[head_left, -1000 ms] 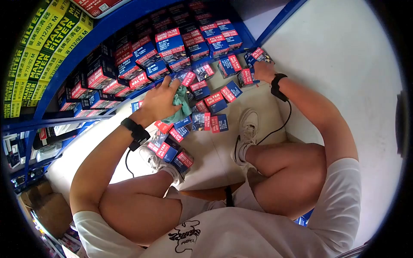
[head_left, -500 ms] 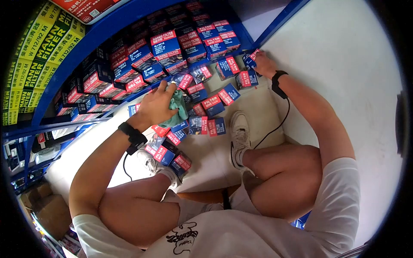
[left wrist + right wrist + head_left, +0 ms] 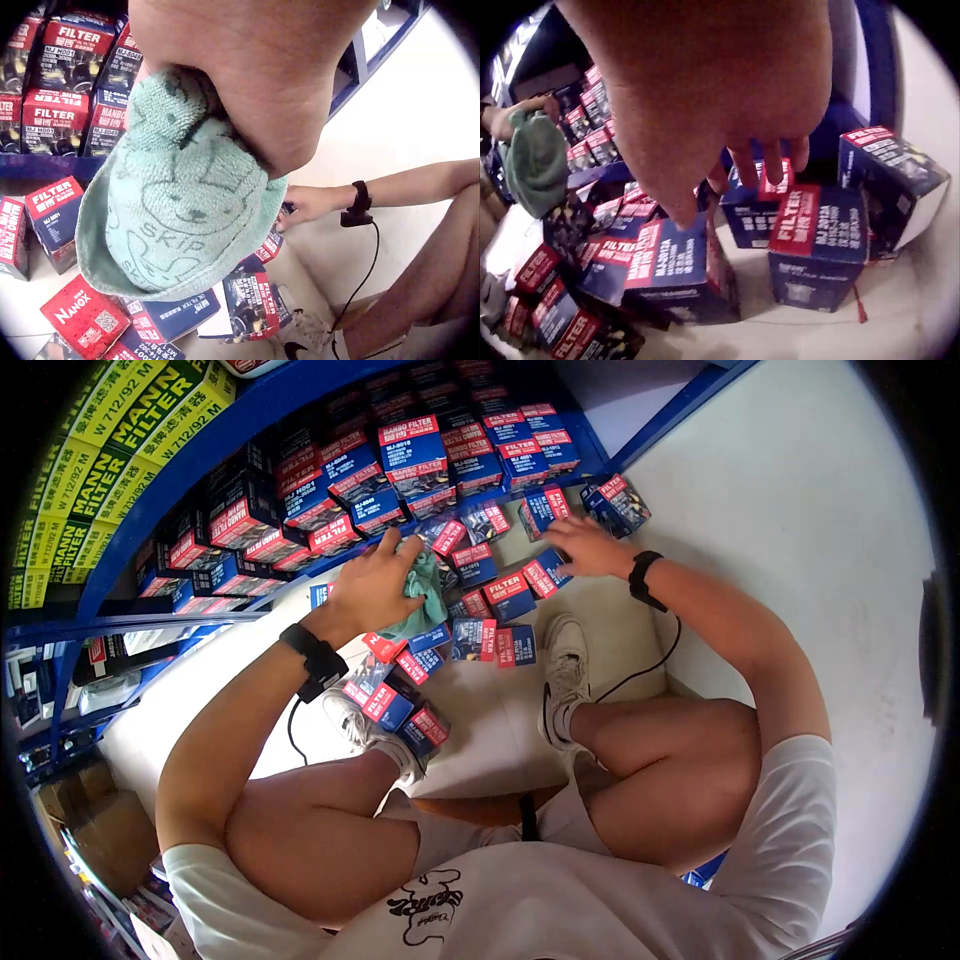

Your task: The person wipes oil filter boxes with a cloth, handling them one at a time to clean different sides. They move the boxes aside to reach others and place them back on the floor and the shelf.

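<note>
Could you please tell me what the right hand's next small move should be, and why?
Probably, the right hand should grasp the blue-and-red cardboard filter box nearest its fingers: that hand appears to hold nothing and reaches toward the box, while the left hand holds the pale green terry cloth.

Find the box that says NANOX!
It's the red box, lower left in the left wrist view, below the green cloth; only its face shows NANOX beside a square code.

Left of the left hand (image 3: 375, 592) sit yellow boxes (image 3: 125, 465) and brown cartons (image 3: 115, 840). A white wall (image 3: 800, 540) stands right of the right hand (image 3: 594, 550).
</note>
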The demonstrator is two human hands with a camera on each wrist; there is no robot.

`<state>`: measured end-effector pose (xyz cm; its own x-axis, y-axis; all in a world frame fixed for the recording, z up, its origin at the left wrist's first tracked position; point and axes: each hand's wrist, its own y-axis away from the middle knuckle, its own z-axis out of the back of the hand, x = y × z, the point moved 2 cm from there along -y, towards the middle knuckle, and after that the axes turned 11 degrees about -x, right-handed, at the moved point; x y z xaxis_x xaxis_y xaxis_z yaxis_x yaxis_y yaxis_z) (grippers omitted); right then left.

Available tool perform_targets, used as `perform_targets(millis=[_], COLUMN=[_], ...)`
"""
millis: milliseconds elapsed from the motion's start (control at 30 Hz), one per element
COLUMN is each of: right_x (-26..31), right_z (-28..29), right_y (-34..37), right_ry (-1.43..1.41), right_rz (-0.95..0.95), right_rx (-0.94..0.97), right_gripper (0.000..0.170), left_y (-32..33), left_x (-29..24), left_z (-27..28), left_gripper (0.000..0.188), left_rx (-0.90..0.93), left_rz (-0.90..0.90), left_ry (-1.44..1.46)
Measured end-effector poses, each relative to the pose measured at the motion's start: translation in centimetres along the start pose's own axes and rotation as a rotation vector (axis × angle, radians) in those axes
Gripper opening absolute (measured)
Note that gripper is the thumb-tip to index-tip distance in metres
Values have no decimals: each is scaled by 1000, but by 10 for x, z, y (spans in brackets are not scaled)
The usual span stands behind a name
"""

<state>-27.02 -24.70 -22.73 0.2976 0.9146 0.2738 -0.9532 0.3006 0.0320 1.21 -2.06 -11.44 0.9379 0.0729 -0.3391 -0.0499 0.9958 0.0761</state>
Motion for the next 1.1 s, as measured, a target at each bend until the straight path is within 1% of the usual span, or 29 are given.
perform_targets(millis=[33, 67, 133, 167, 233, 267, 300, 333, 367, 433, 467, 567, 600, 667, 700, 767, 800, 833, 900, 933, 1033, 1067, 1100], right_x=[12, 17, 30, 33, 32, 30, 26, 21, 16, 15, 16, 21, 20, 19, 25, 42, 56, 61, 78, 85, 91, 93, 86], right_z=[-3, -2, -4, -4, -10, -11, -15, -18, -18, -13, -10, -2, -7, -17, -18, -16, -23, -25, -27, -30, -32, -32, -33], right_y=[1, 2, 2, 3, 0, 0, -4, -5, -4, -9, -9, -16, -21, -28, -35, -48, -51, -52, -50, -47, -42, -41, -39], right_ry=[-12, -12, 30, 31, 151, 151, 210, 270, 270, 447, 457, 419, 417, 200, 196, 172, 110, 110, -42, 7, 43, 40, 13], right_rz=[109, 108, 274, 274, 172, 172, 134, 89, 89, -11, 2, -26, -21, -41, -38, 25, 107, 108, 383, 435, 494, 500, 502], right_rx=[10, 10, 114, 114, 226, 226, 246, 265, 265, 405, 439, 420, 419, 261, 260, 322, 219, 220, 246, 231, 302, 307, 270], right_gripper=[65, 65, 73, 73, 71, 71, 70, 69, 69, 66, 65, 61, 61, 53, 53, 44, 43, 43, 47, 52, 53, 53, 53], left_y=[1, 0, 3, 2, 6, 6, 9, 9, 7, 11, 9, 12, 14, 14, 15, 15, 16, 15, 15, 16, 18, 22, 22], left_x=[2, 3, 4, 3, 5, 5, 7, 8, 7, 12, 12, 15, 17, 17, 18, 17, 18, 18, 20, 22, 26, 28, 28], left_z=[-2, -3, -1, 0, 0, 0, 1, 3, 4, 4, 4, 5, 5, 5, 6, 8, 9, 10, 12, 12, 12, 12, 12], left_gripper=[68, 68, 68, 68, 68, 68, 68, 69, 69, 69, 68, 66, 66, 65, 65, 65, 65, 65, 65, 65, 65, 65, 65], left_rx=[-16, -31, -23, -15, -35, -51, -50, -37, -24, -28, -29, -15, -14, -40, -38, -33, -30, -26, -25, -41, -40, -28, -28], left_rz=[-14, -31, -20, -19, -18, -28, -17, -6, -1, 14, 12, 18, 23, 9, 12, 23, 26, 26, 27, 26, 33, 44, 44], left_ry=[-13, -28, -22, -19, -15, -15, -14, -8, -4, -12, -18, -9, -11, -18, -20, -22, -22, -19, -15, -23, -30, -34, -34])
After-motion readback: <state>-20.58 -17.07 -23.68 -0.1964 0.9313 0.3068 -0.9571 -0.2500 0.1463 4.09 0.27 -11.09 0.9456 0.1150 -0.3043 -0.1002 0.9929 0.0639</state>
